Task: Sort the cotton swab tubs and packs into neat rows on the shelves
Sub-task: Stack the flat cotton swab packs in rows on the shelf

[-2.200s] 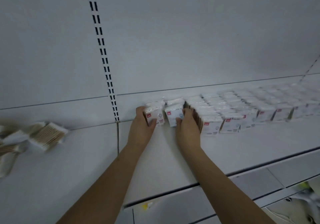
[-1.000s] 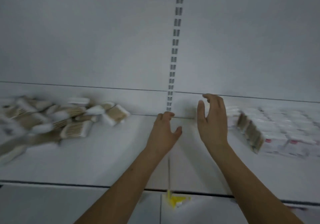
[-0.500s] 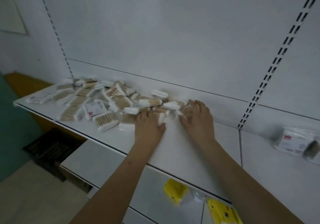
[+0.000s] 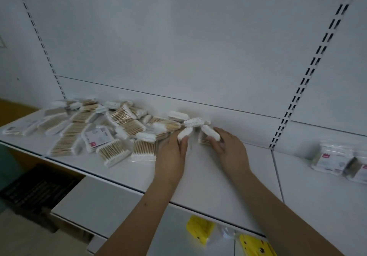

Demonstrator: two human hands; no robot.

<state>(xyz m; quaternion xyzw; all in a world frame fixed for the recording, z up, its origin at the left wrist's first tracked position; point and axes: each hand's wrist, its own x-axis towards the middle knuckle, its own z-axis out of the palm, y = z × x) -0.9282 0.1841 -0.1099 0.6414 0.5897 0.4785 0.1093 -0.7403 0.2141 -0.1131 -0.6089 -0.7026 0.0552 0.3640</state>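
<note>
**Both hands reach into the loose heap for the next packs**

The person's left hand (image 4: 172, 152) and right hand (image 4: 228, 148) lie side by side on the white shelf (image 4: 198, 178), at the right-hand end of a jumbled heap of cotton swab packs (image 4: 111, 130); the heap spreads from the hands towards nine o'clock, the packs lying at every angle, some overlapping, which is why they count as unsorted.

The left hand's fingers curl over a pack (image 4: 184, 133) whose white cotton end sticks up past the fingertips; it appears to hold that pack, though the underside of the grip is hidden. The right hand pinches a second pack (image 4: 209, 134) between thumb and fingers, the cotton end tilted towards eleven o'clock; the two held packs are near each other but apart, which suggests one is being taken in each hand, presumably to halve the trips.

At three o'clock from the hands, well apart and beyond a slotted upright (image 4: 297, 95), boxed packs with red marks (image 4: 329, 158) stand on the shelf's next section; judging by the task, they look like the end of a neat row, and so the likely destination. Yellow items (image 4: 200, 229) lie on the lower shelf at six o'clock; what they are cannot be told. Most of the sorting seems left to do.
</note>
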